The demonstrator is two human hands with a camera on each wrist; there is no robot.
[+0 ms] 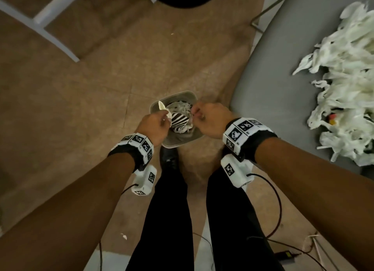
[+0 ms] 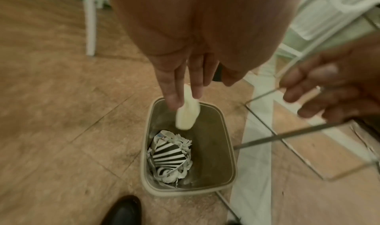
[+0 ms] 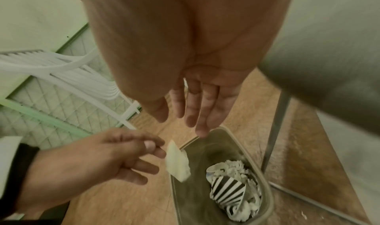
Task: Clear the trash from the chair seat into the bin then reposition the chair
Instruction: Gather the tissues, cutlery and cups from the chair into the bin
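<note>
- The trash is split across two spots: a big heap of torn white paper shreds (image 1: 348, 84) sits on the grey chair seat (image 1: 283, 68) at about 3 o'clock in the head view, and one pale scrap (image 2: 187, 113) hangs right over the bin (image 2: 226, 147).
- The left hand (image 1: 152, 127) pinches that scrap between thumb and fingers (image 2: 174, 88). Looks thin and floppy, like tissue or soft paper.
- The right hand (image 1: 210, 119) hovers over the bin rim at 1 o'clock from the left one, fingers (image 3: 197, 113) loosely extended and holding nothing, going by its wrist view.
- The bin is a small rounded-rectangle tub, beige plastic with smooth walls. Inside lie more white shreds and a crumpled striped black-and-white paper cup (image 2: 167, 157).
- Step in hand: probably dropping a scrap. Next would be letting go over the opening, then back to the seat for more, since the pile is far from cleared.
- The chair has thin metal legs (image 3: 273, 131), so it should move easily once it's empty.
</note>
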